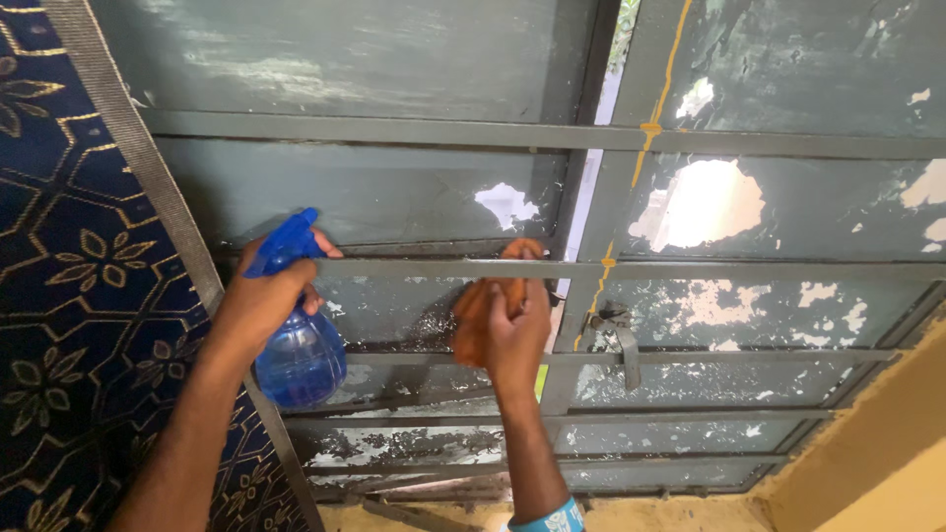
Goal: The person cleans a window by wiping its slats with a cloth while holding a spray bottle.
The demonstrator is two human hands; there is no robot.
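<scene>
A grey-green metal window [394, 197] with peeling, flaking paint is filling most of the view, its panes crossed by horizontal bars [690, 271]. White patches of bare surface are showing where the paint has come away, the largest at about 2 o'clock from the middle of the frame. A vertical gap between two window leaves is running down from 12 o'clock, letting in a strip of daylight, and a small metal latch [619, 330] is hanging just at 3 o'clock of the right hand. A dark blue patterned curtain [69, 276] with gold motifs is hanging along the 9 o'clock edge, and a yellow wall [877, 443] is showing in the corner at 4 o'clock.

The left hand [264, 296] is gripping a blue spray bottle [299, 340] by its neck, fingers curled tight around it and the forefinger lying over the trigger head, which is pointing toward 12 o'clock. The round, clear-blue body of the bottle is hanging below the hand at 6 o'clock of it, close in front of the lower panes.

The right hand [514, 330] is closing around an orange-brown cloth [488, 296], pressing it against the window near the middle of the view, just at 9 o'clock of the gap. The cloth is bunching out above and to the left of the fingers, reaching behind one bar. A light blue band [552, 519] is sitting on the right forearm at 6 o'clock of the frame
</scene>
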